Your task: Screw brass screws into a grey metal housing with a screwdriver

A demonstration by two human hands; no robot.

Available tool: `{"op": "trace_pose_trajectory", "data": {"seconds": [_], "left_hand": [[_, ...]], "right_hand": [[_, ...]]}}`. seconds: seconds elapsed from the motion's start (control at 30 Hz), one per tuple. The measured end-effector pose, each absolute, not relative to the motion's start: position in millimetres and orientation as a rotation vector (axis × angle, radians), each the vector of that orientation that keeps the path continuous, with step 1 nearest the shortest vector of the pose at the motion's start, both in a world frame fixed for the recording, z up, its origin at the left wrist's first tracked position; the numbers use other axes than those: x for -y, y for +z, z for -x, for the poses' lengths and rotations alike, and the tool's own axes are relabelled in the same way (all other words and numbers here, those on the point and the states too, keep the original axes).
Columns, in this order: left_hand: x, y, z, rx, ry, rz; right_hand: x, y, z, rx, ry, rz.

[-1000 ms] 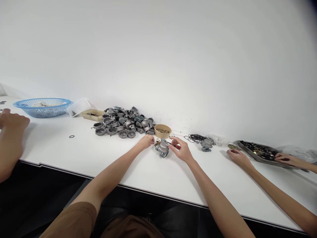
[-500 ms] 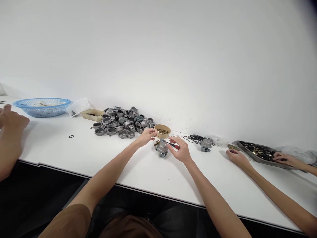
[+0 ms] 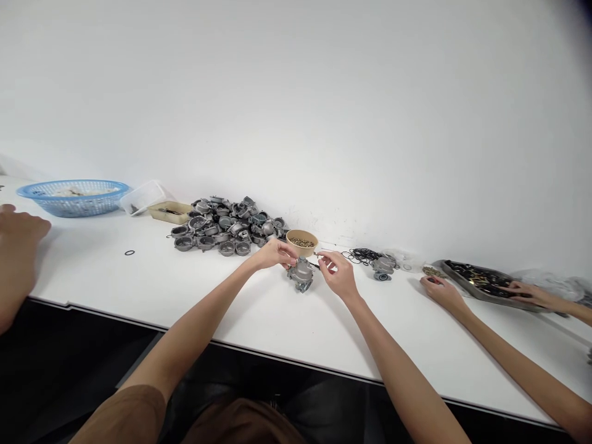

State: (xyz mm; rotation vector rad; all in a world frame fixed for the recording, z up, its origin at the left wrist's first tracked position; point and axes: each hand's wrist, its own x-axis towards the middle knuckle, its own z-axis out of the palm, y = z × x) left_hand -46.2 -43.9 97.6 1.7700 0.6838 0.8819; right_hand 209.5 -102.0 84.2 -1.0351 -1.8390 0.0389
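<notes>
A grey metal carburetor (image 3: 301,274) stands on the white table in front of me, between my two hands. My left hand (image 3: 276,254) is at its upper left, fingers bent and closed together; what they pinch is too small to make out. My right hand (image 3: 338,273) is at its right, with a small brass part (image 3: 317,253) held at the fingertips. A screwdriver's dark shaft (image 3: 315,266) sticks out of the same hand, its red handle hidden by the fingers. Just behind stands a tan bowl (image 3: 302,251) of small brass pieces.
Carburetor bodies (image 3: 226,228) lie heaped at left, beside a yellowish tray (image 3: 169,217), white container (image 3: 144,197) and blue basket (image 3: 74,206). Black rings (image 3: 365,255) and another carburetor (image 3: 383,267) lie right. Other people's hands (image 3: 446,290) are at both sides, near a metal tray (image 3: 476,295).
My left hand has left the bowl's rim and come down beside the carburetor. My right hand's fingers have risen, now with a small brass part at their tips.
</notes>
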Motion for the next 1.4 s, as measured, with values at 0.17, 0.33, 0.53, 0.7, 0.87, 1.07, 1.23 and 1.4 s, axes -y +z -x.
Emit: {"op": "trace_pose_trajectory", "data": {"seconds": [0.17, 0.33, 0.53, 0.7, 0.87, 1.07, 1.23, 1.4], "left_hand": [[48, 99, 53, -0.688, 0.691, -1.984], [47, 94, 50, -0.659, 0.726, -2.099], [46, 93, 50, -0.621, 0.798, -2.262], [49, 93, 45, -0.680, 0.834, -2.294], [45, 89, 46, -0.630, 0.830, -2.288], [33, 81, 54, -0.734, 0.913, -2.256], [27, 71, 54, -0.869, 0.827, -2.278], [15, 52, 59, -1.161, 0.873, -2.302]], "right_hand": [[94, 74, -210, 1.876, 0.376, 1.149], [93, 65, -209, 1.895, 0.699, 1.172], [96, 72, -208, 1.801, 0.821, 1.216], [86, 63, -213, 1.807, 0.767, 1.193], [72, 48, -220, 1.825, 0.762, 1.225], [69, 43, -224, 1.702, 1.007, 1.215], [66, 40, -223, 1.664, 1.016, 1.278], [64, 40, -223, 1.696, 1.012, 1.282]]}}
